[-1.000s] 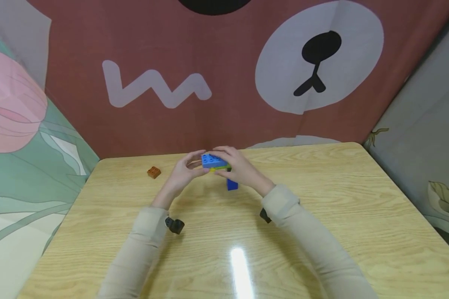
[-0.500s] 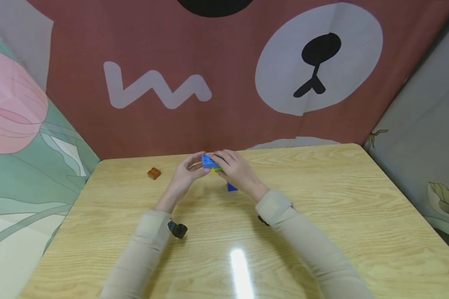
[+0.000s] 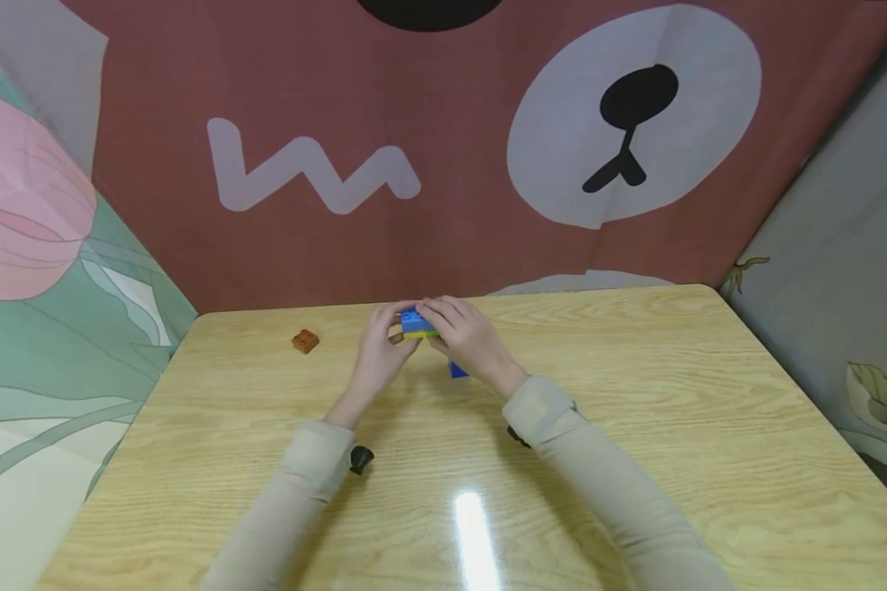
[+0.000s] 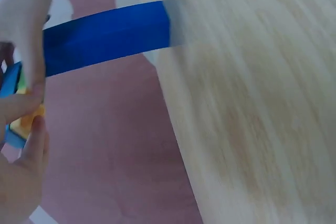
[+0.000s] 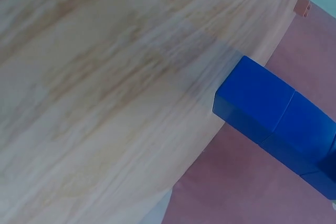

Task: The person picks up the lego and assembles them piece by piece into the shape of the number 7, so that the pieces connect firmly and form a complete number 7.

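Note:
Near the table's far edge, both hands hold a light blue toy brick point(image 3: 411, 322) with a yellow piece point(image 3: 415, 335) under it. A bit of green also shows there in the left wrist view. My left hand point(image 3: 379, 351) grips the left end. My right hand point(image 3: 475, 341) has its fingers over the top and right end, hiding much of the brick. Below and behind the right hand stands a dark blue stack of bricks point(image 5: 257, 98), upright on the table; only its base shows in the head view. Whether the held pieces touch the stack's top cannot be seen.
An orange-brown brick point(image 3: 305, 341) lies on the wooden table point(image 3: 214, 460) at the far left. Directly behind the table's far edge hangs a reddish-brown cloth point(image 3: 458, 238) with a cartoon face. More printed cloth hangs at both sides.
My right hand has shifted slightly left, covering more of the blue brick and the dark blue stack. The left hand has turned and moved right, nearer the right hand. More yellow shows under the brick.

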Demonstrator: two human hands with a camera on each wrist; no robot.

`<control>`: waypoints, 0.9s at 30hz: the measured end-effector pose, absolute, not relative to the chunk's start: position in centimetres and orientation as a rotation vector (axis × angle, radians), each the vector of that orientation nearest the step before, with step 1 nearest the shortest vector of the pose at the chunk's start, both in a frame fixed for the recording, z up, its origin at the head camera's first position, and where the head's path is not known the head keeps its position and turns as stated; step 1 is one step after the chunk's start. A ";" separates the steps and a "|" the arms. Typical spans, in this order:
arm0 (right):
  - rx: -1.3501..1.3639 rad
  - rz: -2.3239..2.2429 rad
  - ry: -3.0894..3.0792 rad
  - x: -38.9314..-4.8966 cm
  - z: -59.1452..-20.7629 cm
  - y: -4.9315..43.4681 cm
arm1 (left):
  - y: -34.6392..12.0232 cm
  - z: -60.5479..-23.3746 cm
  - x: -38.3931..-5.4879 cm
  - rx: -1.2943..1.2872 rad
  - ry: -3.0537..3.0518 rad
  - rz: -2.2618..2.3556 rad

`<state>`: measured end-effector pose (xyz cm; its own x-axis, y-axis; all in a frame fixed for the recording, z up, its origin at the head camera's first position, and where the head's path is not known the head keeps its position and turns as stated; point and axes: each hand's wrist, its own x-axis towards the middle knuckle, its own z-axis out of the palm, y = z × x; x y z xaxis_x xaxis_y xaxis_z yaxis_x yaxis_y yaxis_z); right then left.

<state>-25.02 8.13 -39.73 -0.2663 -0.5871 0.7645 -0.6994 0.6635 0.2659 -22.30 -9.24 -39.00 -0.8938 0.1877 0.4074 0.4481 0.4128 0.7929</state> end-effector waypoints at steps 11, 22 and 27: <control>0.989 0.162 -1.932 -25.1 -40.1 8.6 | -10.1 -40.2 -23.1 -0.852 -2.142 -0.399; 1.026 0.166 -1.939 -25.1 -39.9 9.1 | -10.3 -40.1 -23.8 -0.963 -1.964 -0.243; 1.012 0.109 -1.893 -25.2 -40.0 9.3 | -10.3 -40.1 -23.9 -0.976 -1.934 -0.190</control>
<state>-25.25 9.31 -40.02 -0.2039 -0.5992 0.7742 -0.6838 0.6531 0.3253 -23.85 -10.33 -40.14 -0.2518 0.5535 0.7939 0.6976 0.6724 -0.2476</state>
